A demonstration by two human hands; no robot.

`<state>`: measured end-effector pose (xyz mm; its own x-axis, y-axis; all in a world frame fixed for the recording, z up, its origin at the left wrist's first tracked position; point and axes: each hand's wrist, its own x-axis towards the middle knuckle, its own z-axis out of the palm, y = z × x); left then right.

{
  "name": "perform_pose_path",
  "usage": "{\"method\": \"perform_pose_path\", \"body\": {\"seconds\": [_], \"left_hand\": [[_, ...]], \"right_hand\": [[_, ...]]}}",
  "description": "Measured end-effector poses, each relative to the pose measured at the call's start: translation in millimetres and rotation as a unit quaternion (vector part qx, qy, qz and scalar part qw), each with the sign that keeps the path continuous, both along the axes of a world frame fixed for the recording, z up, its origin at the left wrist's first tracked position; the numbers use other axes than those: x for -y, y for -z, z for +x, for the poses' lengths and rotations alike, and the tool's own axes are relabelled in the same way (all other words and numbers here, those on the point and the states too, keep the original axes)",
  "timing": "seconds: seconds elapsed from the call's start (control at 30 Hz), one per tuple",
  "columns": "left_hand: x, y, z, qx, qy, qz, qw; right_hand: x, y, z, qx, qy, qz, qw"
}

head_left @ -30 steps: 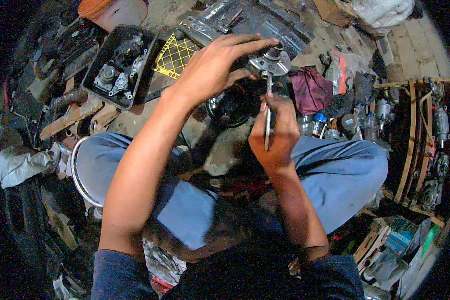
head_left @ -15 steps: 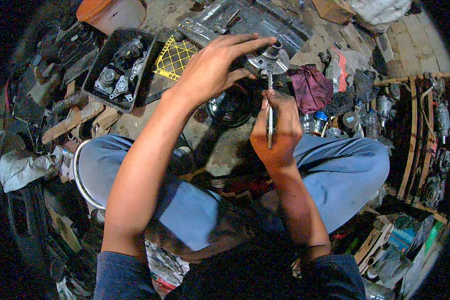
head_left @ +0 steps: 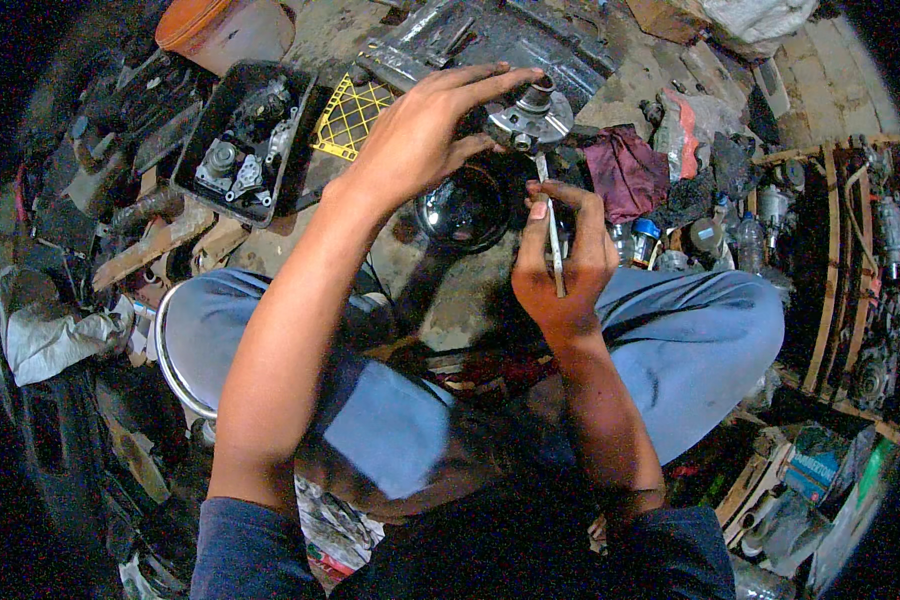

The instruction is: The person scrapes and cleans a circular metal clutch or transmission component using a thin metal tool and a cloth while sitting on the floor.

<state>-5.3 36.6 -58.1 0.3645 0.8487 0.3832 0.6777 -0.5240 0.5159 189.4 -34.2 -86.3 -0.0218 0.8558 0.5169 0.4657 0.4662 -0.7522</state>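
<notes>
In front of me, my left hand (head_left: 410, 135) grips a flanged metal part (head_left: 528, 122) from its left side. One finger reaches over the top, where a short round stub stands up, and the thumb lies near the lower rim. My right hand (head_left: 582, 268) is closed on a slim metal rod-like tool (head_left: 556, 245), pinched between thumb and fingers. The tool's upper end meets the underside of the flanged part, and its lower end points back toward me, tilted a little right. Whether that tip fits into a hole or only touches cannot be seen.
Beneath the hands sits a glossy black round bowl (head_left: 460, 210). To the left are a black tray (head_left: 182, 165) of metal parts, a yellow grid (head_left: 350, 115) and an orange-rimmed bucket (head_left: 255, 40). A maroon cloth (head_left: 625, 175), bottles and wooden slats (head_left: 830, 270) lie right.
The rod-like tool has swung from nearly upright to a slant, its lower end going right. My right hand has shifted slightly right with it. The flanged part has tipped a little in my left hand.
</notes>
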Motion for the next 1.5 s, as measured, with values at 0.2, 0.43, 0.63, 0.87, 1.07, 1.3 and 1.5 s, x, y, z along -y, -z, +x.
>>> {"method": "perform_pose_path", "body": {"seconds": [0.2,0.43,0.63,0.87,1.07,1.3,1.5], "left_hand": [[1,-13,-2,-0.048,-0.004,-0.009,0.999],[3,-18,-1,-0.068,-0.028,-0.017,0.997],[2,-15,1,-0.047,-0.028,-0.003,0.999],[-2,-9,1,-0.039,-0.021,0.017,0.999],[-5,-14,1,-0.023,-0.008,0.000,1.000],[-7,-19,3,-0.006,0.000,-0.036,0.999],[-6,-21,5,-0.003,-0.002,-0.041,0.999]], "right_hand": [[-9,-1,-2,0.061,0.009,0.079,0.995],[-7,-4,-8,0.016,0.040,-0.002,0.999],[-16,1,-8,0.046,0.025,0.065,0.997],[-17,3,-11,0.063,0.030,0.041,0.997],[-18,5,-9,0.053,0.026,0.030,0.998],[-20,9,-10,0.046,0.030,0.025,0.998],[-19,4,-7,0.070,0.027,0.008,0.997]]}}
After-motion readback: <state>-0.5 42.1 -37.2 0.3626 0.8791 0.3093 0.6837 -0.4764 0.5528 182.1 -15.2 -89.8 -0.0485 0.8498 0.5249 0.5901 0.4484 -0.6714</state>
